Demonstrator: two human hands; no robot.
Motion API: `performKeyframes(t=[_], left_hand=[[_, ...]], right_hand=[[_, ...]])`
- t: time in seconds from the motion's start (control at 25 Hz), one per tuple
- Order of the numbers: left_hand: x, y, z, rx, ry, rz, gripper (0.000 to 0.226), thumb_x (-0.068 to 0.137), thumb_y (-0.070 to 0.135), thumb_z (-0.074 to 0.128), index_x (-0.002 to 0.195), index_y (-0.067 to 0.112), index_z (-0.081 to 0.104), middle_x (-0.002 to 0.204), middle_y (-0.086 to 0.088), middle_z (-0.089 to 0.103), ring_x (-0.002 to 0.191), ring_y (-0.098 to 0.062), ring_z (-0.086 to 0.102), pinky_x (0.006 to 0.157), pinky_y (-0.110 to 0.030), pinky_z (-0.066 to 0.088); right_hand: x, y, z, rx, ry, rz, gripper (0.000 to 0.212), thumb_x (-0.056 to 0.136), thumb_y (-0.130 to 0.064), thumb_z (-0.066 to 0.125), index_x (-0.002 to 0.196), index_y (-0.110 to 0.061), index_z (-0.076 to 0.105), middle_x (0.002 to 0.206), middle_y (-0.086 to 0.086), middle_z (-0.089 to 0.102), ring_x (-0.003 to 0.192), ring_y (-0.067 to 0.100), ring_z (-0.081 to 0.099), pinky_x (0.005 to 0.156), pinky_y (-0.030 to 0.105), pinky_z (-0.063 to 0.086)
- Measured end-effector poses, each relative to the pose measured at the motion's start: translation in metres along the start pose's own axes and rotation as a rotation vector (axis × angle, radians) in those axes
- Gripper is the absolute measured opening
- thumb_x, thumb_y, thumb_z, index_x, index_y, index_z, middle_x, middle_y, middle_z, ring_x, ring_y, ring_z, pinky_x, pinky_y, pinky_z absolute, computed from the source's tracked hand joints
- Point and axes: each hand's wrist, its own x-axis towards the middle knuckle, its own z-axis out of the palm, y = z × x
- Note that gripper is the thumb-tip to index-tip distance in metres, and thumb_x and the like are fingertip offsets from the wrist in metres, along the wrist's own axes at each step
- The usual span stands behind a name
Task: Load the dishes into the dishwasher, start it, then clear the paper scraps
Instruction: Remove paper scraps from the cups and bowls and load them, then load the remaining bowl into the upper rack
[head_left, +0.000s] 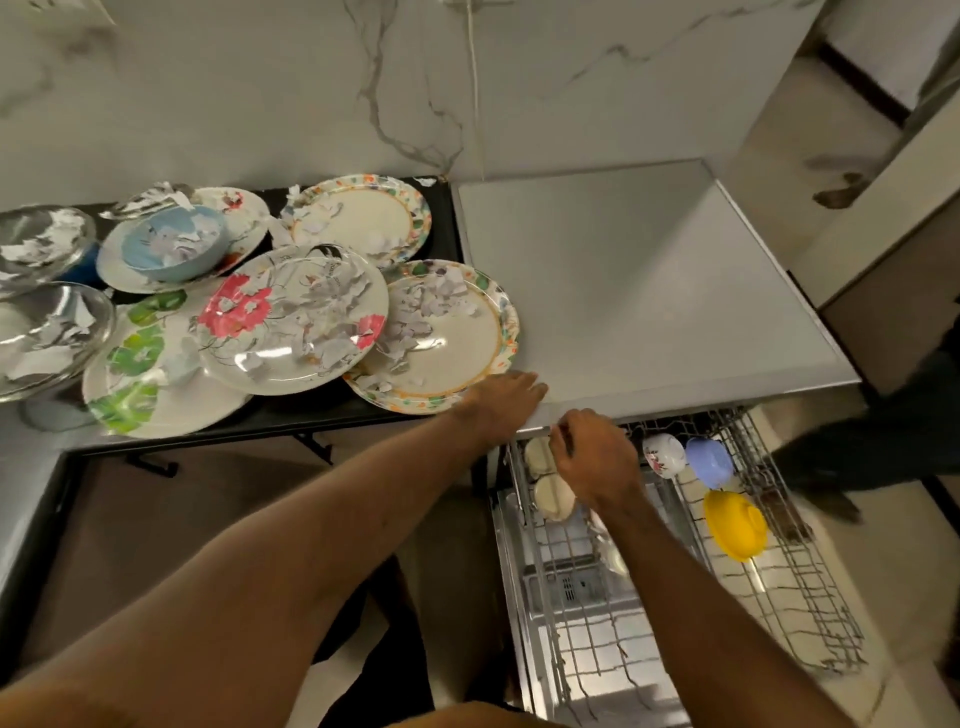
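Several plates strewn with torn paper scraps (332, 332) lie on the black counter: a pink-flower plate (291, 322), a green-leaf plate (145, 384), and an orange-rimmed plate (441, 343) nearest the dishwasher. My left hand (506, 402) rests flat, fingers straight, on the front edge of the dishwasher top (623, 291), just beside that plate. My right hand (592, 460) hovers over the pulled-out upper rack (779, 597) with fingers curled at its back left corner; whatever they hold is hidden. The rack carries two cream cups (553, 499), a floral bowl (664, 455), a blue bowl (709, 462) and a yellow bowl (735, 525).
Farther left stand a light-blue bowl (174, 244) on a plate, another orange-rimmed plate (363, 218) and two glass bowls (47, 338), all with scraps. A marble wall backs the counter. A white cord (474, 78) hangs down it. Dark shapes lie on the floor at right.
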Motion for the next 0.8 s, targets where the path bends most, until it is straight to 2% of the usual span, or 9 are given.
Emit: performKeyframes(t=[0.12, 0.24, 0.4, 0.6, 0.72, 0.8], left_hand=[[-0.034, -0.022, 0.003, -0.154, 0.095, -0.09, 0.059, 0.095, 0.014, 0.066, 0.149, 0.011, 0.043, 0.154, -0.015, 0.044, 0.141, -0.034, 0.046, 0.114, -0.046, 0.043], [-0.076, -0.062, 0.007, -0.245, 0.106, -0.276, 0.068, 0.097, 0.023, 0.066, 0.158, 0.017, 0.035, 0.166, -0.01, 0.03, 0.15, -0.031, 0.033, 0.12, -0.048, 0.036], [-0.139, -0.129, 0.009, -0.327, 0.151, -0.505, 0.067, 0.095, 0.031, 0.069, 0.155, 0.021, 0.04, 0.162, -0.005, 0.037, 0.145, -0.029, 0.04, 0.114, -0.047, 0.044], [-0.209, -0.213, 0.02, -0.405, 0.181, -0.732, 0.068, 0.097, 0.037, 0.066, 0.157, 0.022, 0.037, 0.167, -0.002, 0.027, 0.15, -0.027, 0.032, 0.117, -0.046, 0.039], [-0.234, -0.266, 0.032, -0.508, 0.242, -0.811, 0.064, 0.098, 0.041, 0.064, 0.154, 0.021, 0.041, 0.162, -0.003, 0.036, 0.146, -0.026, 0.038, 0.116, -0.045, 0.04], [-0.244, -0.303, 0.037, -0.591, 0.299, -0.853, 0.059, 0.097, 0.042, 0.065, 0.149, 0.019, 0.048, 0.153, -0.006, 0.048, 0.14, -0.027, 0.045, 0.113, -0.041, 0.04]], right_hand=[[0.025, -0.027, -0.006, 0.054, 0.022, -0.081, 0.021, 0.104, -0.036, 0.055, 0.098, -0.018, 0.064, 0.093, 0.002, 0.065, 0.085, 0.023, 0.059, 0.071, 0.035, 0.044], [0.051, -0.073, -0.002, 0.116, 0.012, -0.184, 0.021, 0.105, -0.037, 0.053, 0.098, -0.02, 0.063, 0.094, 0.0, 0.065, 0.085, 0.022, 0.059, 0.071, 0.037, 0.048], [0.086, -0.159, 0.012, 0.183, -0.029, -0.358, 0.019, 0.104, -0.035, 0.055, 0.1, -0.019, 0.065, 0.096, 0.001, 0.067, 0.086, 0.022, 0.061, 0.07, 0.032, 0.042], [0.126, -0.265, 0.028, 0.201, -0.099, -0.467, 0.025, 0.103, -0.035, 0.057, 0.118, -0.018, 0.067, 0.118, 0.003, 0.068, 0.105, 0.023, 0.063, 0.084, 0.036, 0.052], [0.158, -0.316, 0.044, 0.145, -0.173, -0.481, 0.036, 0.101, -0.038, 0.056, 0.131, -0.017, 0.06, 0.128, 0.005, 0.062, 0.115, 0.025, 0.059, 0.091, 0.038, 0.05], [0.179, -0.344, 0.056, 0.051, -0.247, -0.438, 0.054, 0.099, -0.042, 0.059, 0.145, -0.016, 0.049, 0.145, 0.01, 0.051, 0.128, 0.03, 0.052, 0.103, 0.041, 0.047]])
